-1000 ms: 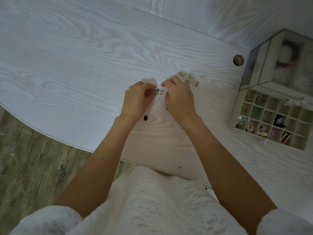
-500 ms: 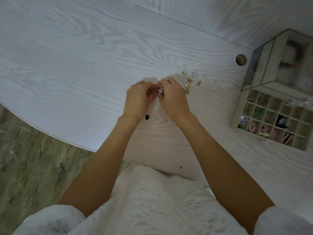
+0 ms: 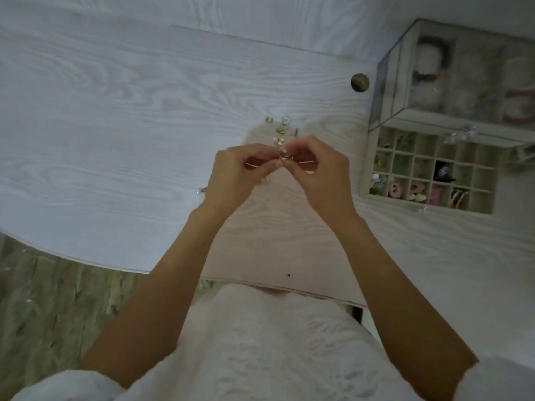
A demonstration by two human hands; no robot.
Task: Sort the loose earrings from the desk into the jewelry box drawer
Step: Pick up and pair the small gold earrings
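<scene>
My left hand (image 3: 234, 175) and my right hand (image 3: 321, 169) meet fingertip to fingertip above the desk, both pinching one small gold earring (image 3: 283, 158). Just beyond the fingers lie several loose gold earrings (image 3: 280, 129) on the white wood-grain desk (image 3: 115, 125). One more small piece (image 3: 202, 190) sits by my left wrist. To the right the jewelry box (image 3: 451, 70) stands with its drawer (image 3: 373, 157) pulled out; several of its square compartments hold coloured earrings.
A round brass-coloured cable hole (image 3: 359, 81) sits in the desk left of the box. The desk's curved front edge (image 3: 72, 256) runs at lower left over wooden flooring (image 3: 43, 299). A small dark speck (image 3: 288, 275) marks the desk near my lap.
Both hands have lifted off the desk with the earring between them, and the view has shifted left, so the box sits closer to the frame's middle.
</scene>
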